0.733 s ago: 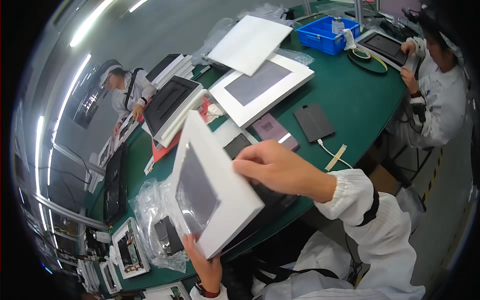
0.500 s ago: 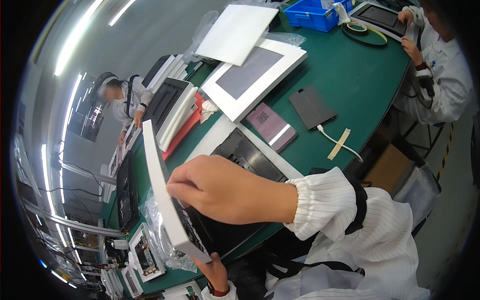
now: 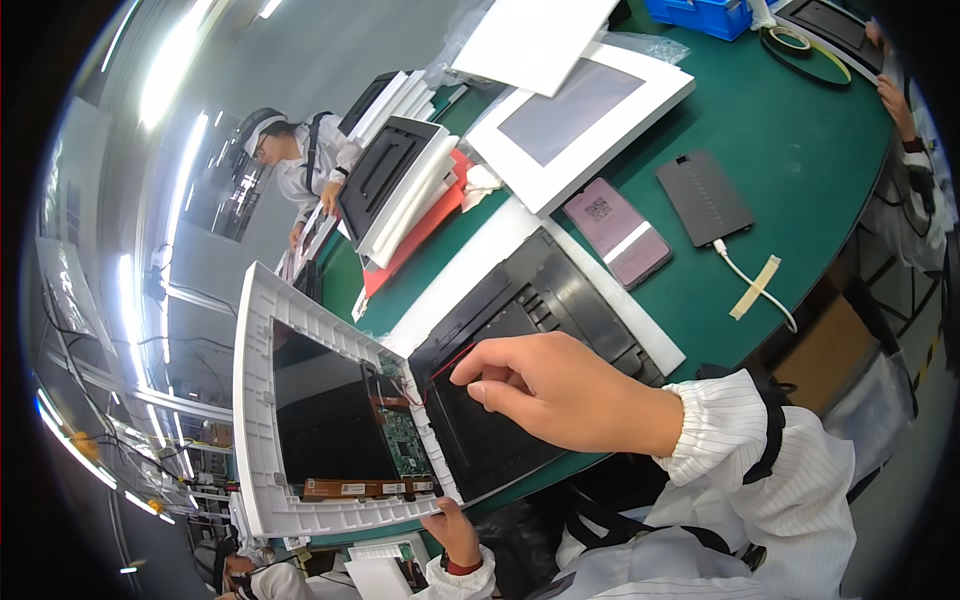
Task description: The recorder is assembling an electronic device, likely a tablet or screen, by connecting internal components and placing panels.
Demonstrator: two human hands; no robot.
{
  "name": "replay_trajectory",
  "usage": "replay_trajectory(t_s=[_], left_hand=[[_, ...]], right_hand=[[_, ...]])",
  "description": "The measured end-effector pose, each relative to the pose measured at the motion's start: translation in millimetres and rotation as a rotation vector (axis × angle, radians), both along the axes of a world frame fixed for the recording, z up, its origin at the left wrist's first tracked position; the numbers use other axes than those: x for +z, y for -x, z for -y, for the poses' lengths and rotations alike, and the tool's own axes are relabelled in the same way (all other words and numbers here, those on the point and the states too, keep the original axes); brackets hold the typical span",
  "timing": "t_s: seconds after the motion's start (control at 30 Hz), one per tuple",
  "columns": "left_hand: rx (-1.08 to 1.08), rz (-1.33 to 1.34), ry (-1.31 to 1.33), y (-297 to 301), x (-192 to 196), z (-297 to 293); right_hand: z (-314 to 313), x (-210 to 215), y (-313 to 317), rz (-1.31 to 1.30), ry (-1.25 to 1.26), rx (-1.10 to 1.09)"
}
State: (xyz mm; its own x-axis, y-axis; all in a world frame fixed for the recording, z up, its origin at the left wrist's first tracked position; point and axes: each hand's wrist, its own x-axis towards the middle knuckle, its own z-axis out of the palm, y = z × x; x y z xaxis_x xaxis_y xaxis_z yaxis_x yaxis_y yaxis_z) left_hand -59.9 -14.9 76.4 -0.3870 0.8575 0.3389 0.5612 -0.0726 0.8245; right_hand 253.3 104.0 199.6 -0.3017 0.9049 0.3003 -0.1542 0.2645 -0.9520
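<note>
A white display frame [image 3: 258,410] is tilted up on its side, its inner side facing me. Inside it are a dark screen panel [image 3: 325,400], a green circuit board [image 3: 405,440] and a brown flat strip [image 3: 365,488]. My left hand [image 3: 457,533] grips the frame's lower corner. Next to the frame lies a black plastic back cover [image 3: 575,285]. Above this cover is my right hand [image 3: 565,388], thumb and fingers closed in a pinch. A thin red wire [image 3: 452,362] runs by its fingertips; whether they hold it is unclear.
A white foam sheet [image 3: 655,345] lies under the cover. Beyond are a phone [image 3: 618,235], a dark grey box [image 3: 705,198] with a white cable, a white framed panel [image 3: 625,105] and stacked frames [image 3: 410,200]. Co-workers sit at the far left and right.
The white frame has turned from edge-on to show its inside. My right hand has moved from the frame's edge to over the black cover. My view has shifted left.
</note>
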Motion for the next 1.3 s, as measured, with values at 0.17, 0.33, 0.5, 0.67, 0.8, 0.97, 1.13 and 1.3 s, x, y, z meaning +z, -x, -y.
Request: replay_trajectory(t_s=[0.17,0.33,0.5,0.67,0.8,0.97,1.13,1.3], left_hand=[[-0.031,0.167,-0.015,2,-3,2],[-0.027,0.275,-0.132,-1,-8,-2],[-0.052,0.338,-0.084,-2,-9,1],[0.073,0.238,-0.163,7,-28,2],[0.087,0.191,-0.147,16,-41,7],[0.063,0.211,-0.163,1,-32,4],[0.079,0.164,-0.192,9,-39,7],[0.030,0.187,-0.038,8,-35,10]], right_hand=[[-3,-10,18,0.090,0.041,0.047],[-15,-34,55,0.223,-0.033,0.033],[-53,-19,86,0.221,0.307,0.234],[-92,-39,155,0.285,0.362,0.267],[-94,-50,184,0.207,0.322,0.271],[-97,-58,201,0.269,0.266,0.147],[-94,-58,210,0.324,0.194,0.123],[-97,-62,210,0.357,0.162,0.110]])
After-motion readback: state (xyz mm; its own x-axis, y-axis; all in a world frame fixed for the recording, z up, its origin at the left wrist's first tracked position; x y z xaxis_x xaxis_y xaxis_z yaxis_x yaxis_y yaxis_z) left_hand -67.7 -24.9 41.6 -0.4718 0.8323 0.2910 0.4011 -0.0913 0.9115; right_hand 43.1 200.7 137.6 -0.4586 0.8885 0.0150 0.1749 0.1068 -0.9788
